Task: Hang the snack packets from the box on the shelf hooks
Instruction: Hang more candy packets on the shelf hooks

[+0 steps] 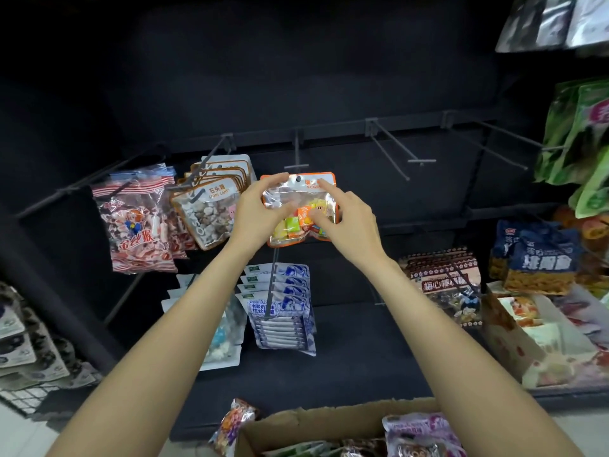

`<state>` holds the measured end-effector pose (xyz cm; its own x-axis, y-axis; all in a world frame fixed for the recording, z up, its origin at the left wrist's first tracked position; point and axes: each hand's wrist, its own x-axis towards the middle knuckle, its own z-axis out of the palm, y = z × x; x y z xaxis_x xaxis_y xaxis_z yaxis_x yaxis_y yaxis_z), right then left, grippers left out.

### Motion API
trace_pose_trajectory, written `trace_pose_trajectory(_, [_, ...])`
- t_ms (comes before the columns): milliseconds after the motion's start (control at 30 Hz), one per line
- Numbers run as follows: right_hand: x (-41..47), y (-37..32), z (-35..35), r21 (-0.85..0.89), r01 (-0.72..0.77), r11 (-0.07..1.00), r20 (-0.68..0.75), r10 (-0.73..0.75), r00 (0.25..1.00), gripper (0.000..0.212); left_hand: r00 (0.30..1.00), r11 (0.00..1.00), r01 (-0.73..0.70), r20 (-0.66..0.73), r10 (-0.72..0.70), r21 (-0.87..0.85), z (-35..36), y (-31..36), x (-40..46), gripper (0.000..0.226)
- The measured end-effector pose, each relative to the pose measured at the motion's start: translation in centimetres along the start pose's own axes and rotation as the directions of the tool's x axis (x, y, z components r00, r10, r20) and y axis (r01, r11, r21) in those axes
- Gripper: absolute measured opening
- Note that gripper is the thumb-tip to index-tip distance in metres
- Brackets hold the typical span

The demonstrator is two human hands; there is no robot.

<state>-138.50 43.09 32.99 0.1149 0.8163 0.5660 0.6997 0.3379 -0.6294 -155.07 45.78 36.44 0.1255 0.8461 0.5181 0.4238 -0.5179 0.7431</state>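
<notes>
Snack packet (298, 209), clear with an orange border and bright wrapped sweets inside (its top reads "SUGAR"), is pinched at both upper edges: left hand (255, 212) fingers (275, 181) curl round its left side, right hand (349, 222) fingers (326, 186) press its right. Its hang hole sits just below the tip of a hook (296, 159). Right of it, bare hooks (392, 146) leave open room. Left hang "STONE CANDY" packets (211, 209). Nearest, the cardboard box (329, 420) holds more packets.
</notes>
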Motion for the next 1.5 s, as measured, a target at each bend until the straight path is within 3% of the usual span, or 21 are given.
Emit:
trace_pose_trajectory(100, [0.9,0.4,0.8,-0.155,0.0,0.988,0.075,0.012,0.997,0.07,0.999,0.986,-0.029,-0.022,0.033,0.166,0.9,-0.7,1.0,0.052])
trace_pose_trajectory(233, [3.0,0.9,2.3,-0.319,0.037,0.947,0.059,-0.019,0.998,0.07,0.997,0.932,-0.051,-0.035,0.068,0.358,2.6,-2.0,3.2,0.055])
trace_pose_trajectory(433, [7.4,1.6,5.1,-0.389,-0.003,0.921,0.037,0.019,0.999,0.069,0.999,0.876,-0.035,-0.016,0.049,0.481,4.7,-4.4,7.6,0.05])
trace_pose_trajectory(567, [9.1,2.6,6.0,-0.372,0.008,0.928,0.102,0.032,0.994,0.074,0.997,0.871,-0.076,0.053,0.057,0.486,5.9,-5.7,9.0,0.069])
trace_pose_trajectory(667, [8.6,3.3,6.0,-0.437,0.04,0.898,0.166,0.037,0.985,0.081,0.992,0.782,-0.115,0.104,0.065,0.612,6.3,-6.8,8.8,0.074])
trace_pose_trajectory(833, [3.7,2.8,4.1,-0.436,0.103,0.894,0.159,-0.036,0.987,0.069,0.998,0.867,-0.041,0.068,0.008,0.497,4.9,-4.6,3.7,0.073])
trace_pose_trajectory(967, [-3.3,3.0,2.3,-0.377,0.205,0.903,0.092,-0.183,0.979,0.041,0.998,0.937,-0.045,0.049,0.03,0.348,2.7,-4.0,-3.3,0.039])
trace_pose_trajectory(1067, [-9.7,3.8,1.2,-0.333,0.187,0.924,0.195,-0.126,0.973,0.03,0.997,0.977,0.032,0.068,-0.048,0.213,1.9,-4.8,-10.2,0.02])
trace_pose_trajectory(1167, [-16.9,5.4,1.0,-0.342,0.119,0.932,0.366,0.015,0.93,0.023,0.979,0.977,0.094,0.161,-0.126,0.19,2.4,-7.3,-17.6,0.019])
trace_pose_trajectory(1300, [-25.9,9.3,3.1,-0.397,0.028,0.917,0.556,0.216,0.803,0.02,0.874,0.948,0.205,0.389,-0.289,0.244,5.1,-13.5,-26.2,0.026])
trace_pose_trajectory(1400, [-31.1,12.4,5.0,-0.439,-0.068,0.896,0.654,0.371,0.659,0.026,0.716,0.893,0.246,0.55,-0.43,0.378,7.4,-18.3,-30.6,0.039])
trace_pose_trajectory(1500, [-35.0,15.1,7.9,-0.5,-0.166,0.85,0.701,0.51,0.499,0.045,0.568,0.806,0.259,0.591,-0.573,0.532,9.3,-22.4,-34.3,0.059])
